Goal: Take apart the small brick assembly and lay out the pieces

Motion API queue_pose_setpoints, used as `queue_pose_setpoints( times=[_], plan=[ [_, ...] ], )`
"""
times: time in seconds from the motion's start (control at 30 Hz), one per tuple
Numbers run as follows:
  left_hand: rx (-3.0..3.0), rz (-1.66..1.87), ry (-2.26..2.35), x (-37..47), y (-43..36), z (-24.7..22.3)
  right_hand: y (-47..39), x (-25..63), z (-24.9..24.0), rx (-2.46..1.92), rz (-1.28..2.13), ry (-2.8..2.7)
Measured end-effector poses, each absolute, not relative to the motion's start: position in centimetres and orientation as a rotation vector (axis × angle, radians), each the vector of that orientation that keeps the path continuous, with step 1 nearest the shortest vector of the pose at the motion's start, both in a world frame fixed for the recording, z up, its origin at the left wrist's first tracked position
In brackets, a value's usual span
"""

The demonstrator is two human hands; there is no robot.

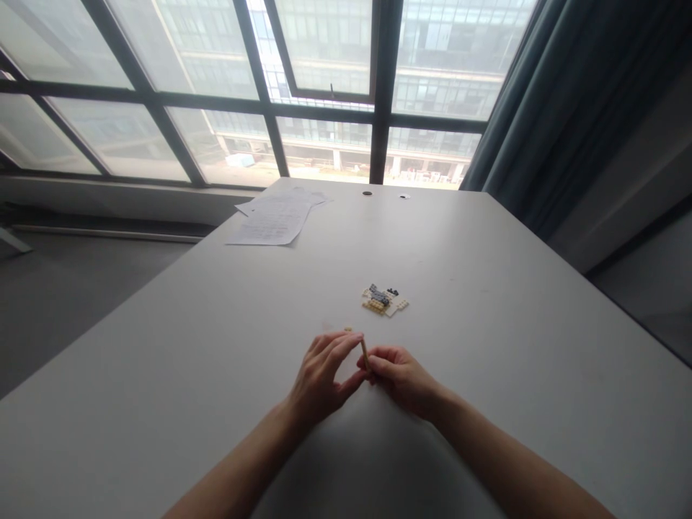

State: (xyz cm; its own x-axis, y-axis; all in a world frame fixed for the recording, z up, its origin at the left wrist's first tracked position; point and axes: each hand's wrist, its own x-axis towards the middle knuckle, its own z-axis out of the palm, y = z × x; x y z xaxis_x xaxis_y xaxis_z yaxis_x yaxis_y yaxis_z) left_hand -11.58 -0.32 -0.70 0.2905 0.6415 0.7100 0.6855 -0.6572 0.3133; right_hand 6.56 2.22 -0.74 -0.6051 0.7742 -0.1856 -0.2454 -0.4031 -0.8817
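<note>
Between my hands, above the near part of the table, a thin tan building-brick piece (365, 355) is held on edge, tilted slightly. My left hand (325, 371) grips its two ends, fingertips at the top and thumb at the bottom. The fingers of my right hand (398, 373) pinch its lower part from the right. Just beyond my left fingertips lies a small tan brick (348, 329), partly hidden by the hand. Farther off is a small pile of building bricks (380, 297) in grey, tan, cream and black.
Printed papers (273, 220) lie overlapping at the far left of the white table (486, 303). Two round cable holes (367, 193) sit near its far edge. Large windows (324, 144) stand behind, and a dark curtain (519, 122) hangs on the right.
</note>
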Motion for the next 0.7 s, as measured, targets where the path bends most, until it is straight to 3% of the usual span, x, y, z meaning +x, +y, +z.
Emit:
queue_pose_setpoints(
  times=[0.7],
  plan=[
    [-2.534,-1.263,-1.259,-11.5,-0.2,-0.6,1.4,5.7,0.1,-0.970,1.814,-1.195]
  ],
)
